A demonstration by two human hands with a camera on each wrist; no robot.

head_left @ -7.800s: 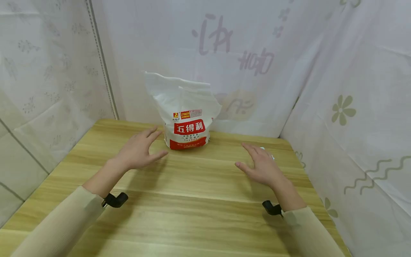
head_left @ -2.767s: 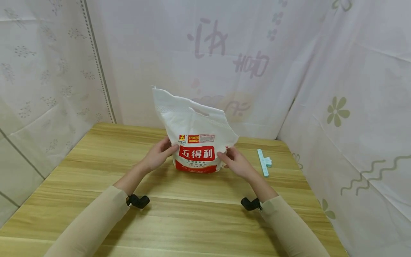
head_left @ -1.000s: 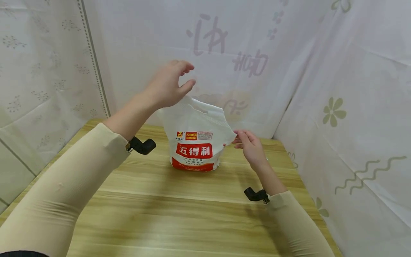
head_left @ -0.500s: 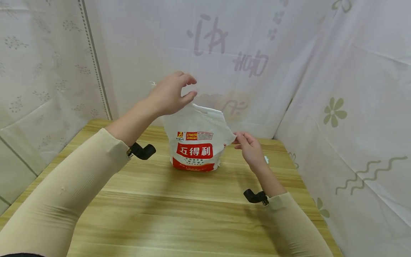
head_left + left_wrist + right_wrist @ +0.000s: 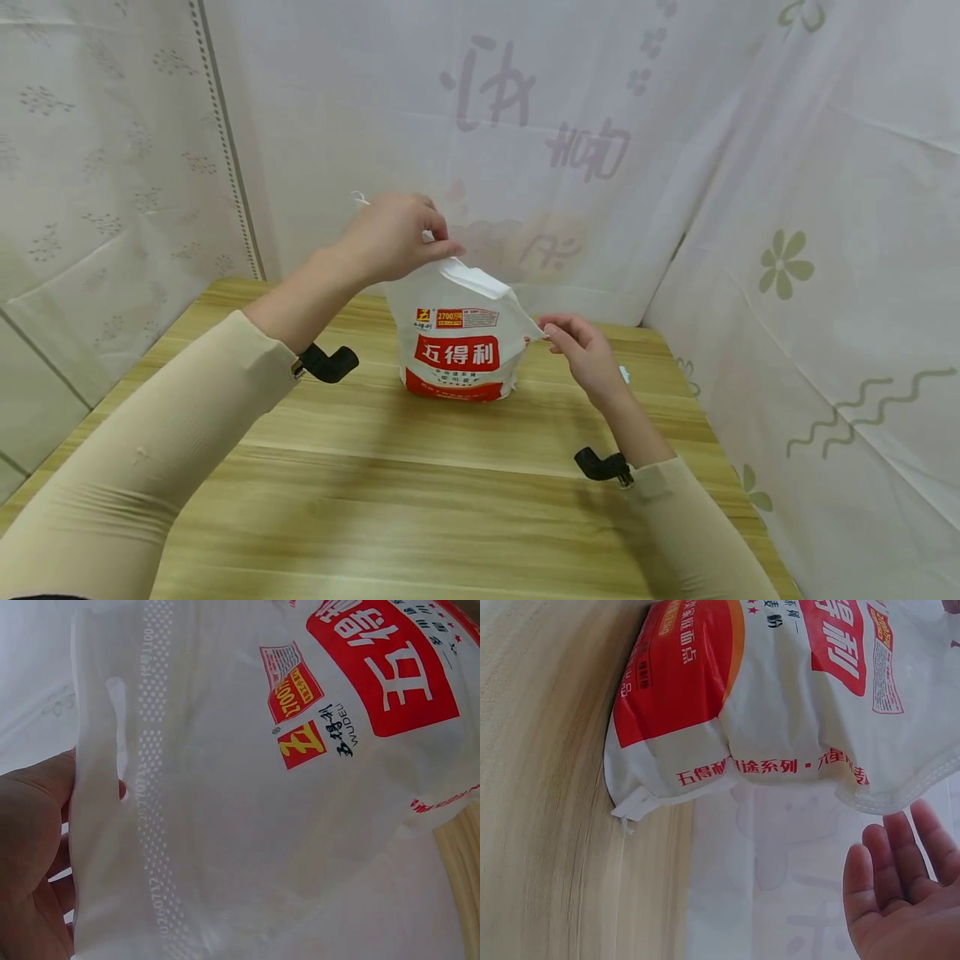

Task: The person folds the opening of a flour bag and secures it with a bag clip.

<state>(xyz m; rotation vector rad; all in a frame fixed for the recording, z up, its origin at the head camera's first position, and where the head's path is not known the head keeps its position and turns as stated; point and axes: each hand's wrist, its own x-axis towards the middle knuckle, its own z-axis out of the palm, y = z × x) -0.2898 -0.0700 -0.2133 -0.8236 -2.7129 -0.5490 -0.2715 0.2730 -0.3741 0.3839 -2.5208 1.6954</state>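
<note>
A white flour bag [image 5: 456,354] with red labels stands upright on the wooden table. My left hand [image 5: 390,237] pinches its top edge beside the handle slot, thumb in front. In the left wrist view, the fingers of my left hand [image 5: 37,847] pass behind the edge, and a fingertip shows at the handle slot [image 5: 118,712]. My right hand [image 5: 588,358] pinches the bag's right upper corner between thumb and forefinger. From the right wrist, my right hand [image 5: 907,892] shows its other fingers spread beside the bag [image 5: 780,712]; the thumb is hidden there.
Part of a pale green bag clip [image 5: 624,374] shows behind my right hand on the table [image 5: 420,517]. Patterned white curtains [image 5: 337,108] enclose the back and sides. Black wrist mounts [image 5: 327,364] stick out at both cuffs.
The bag came nearer from the back of the table. My left hand left its side, rose above it, then came down onto the top edge, which now tilts forward. My right hand moved to the corner.
</note>
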